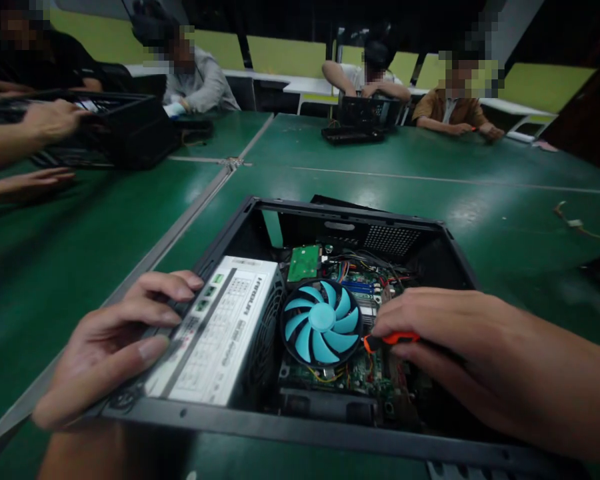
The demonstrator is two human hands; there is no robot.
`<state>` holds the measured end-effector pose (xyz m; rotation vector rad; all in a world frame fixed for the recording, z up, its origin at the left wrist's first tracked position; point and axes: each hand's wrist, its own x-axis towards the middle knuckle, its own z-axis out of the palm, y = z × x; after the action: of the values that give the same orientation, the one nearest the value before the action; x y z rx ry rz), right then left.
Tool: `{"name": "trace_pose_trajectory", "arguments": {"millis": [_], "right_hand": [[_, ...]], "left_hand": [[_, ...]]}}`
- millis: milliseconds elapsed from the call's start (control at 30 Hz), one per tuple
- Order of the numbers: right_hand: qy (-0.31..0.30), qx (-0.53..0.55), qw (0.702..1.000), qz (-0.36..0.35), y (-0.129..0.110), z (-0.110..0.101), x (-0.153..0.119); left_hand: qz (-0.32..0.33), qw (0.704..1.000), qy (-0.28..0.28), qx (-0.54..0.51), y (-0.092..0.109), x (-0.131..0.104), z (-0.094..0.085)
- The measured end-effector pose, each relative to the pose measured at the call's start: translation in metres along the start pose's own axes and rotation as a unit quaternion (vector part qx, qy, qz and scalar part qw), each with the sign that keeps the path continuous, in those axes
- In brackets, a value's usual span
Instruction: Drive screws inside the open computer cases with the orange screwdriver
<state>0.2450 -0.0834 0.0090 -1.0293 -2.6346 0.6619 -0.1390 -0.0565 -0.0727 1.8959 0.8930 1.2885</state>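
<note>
The left grip [115, 337], half-open, rests its fingers along the computer case [290, 424] rim, the power supply [215, 333] at its three o'clock. Rightward, just beside the fan's [322, 317] four-o'clock edge, an orange-and-black tool [399, 338] is pinched in the right grip [397, 330], the fan at that grip's nine o'clock.

A glossy green worktop [290, 150], split by pale seams [196, 205], catches patches of light [473, 210]. Behind it, white desks [307, 87] stand before yellow-green panels [290, 53], with a dark expanse [290, 17] above them.
</note>
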Motion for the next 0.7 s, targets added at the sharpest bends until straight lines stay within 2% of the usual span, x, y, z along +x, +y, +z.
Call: {"name": "trace_pose_trajectory", "arguments": {"millis": [167, 367, 600, 700], "right_hand": [[-0.008, 0.011, 1.0, 0.005, -0.003, -0.003, 0.0], [-0.044, 0.015, 0.999, -0.004, -0.001, 0.016, 0.009], [0.01, -0.141, 0.989, -0.047, -0.002, 0.026, 0.016], [-0.004, -0.113, 0.992, -0.052, -0.006, 0.024, 0.018]], "left_hand": [[-0.01, 1.0, 0.011, -0.005, 0.004, 0.002, 0.005], [-0.013, 1.0, 0.013, -0.004, 0.003, 0.002, 0.004], [0.008, 1.0, 0.003, 0.0, -0.004, 0.0, -0.002], [0.014, 1.0, 0.006, 0.0, -0.002, 0.002, -0.001]]}}
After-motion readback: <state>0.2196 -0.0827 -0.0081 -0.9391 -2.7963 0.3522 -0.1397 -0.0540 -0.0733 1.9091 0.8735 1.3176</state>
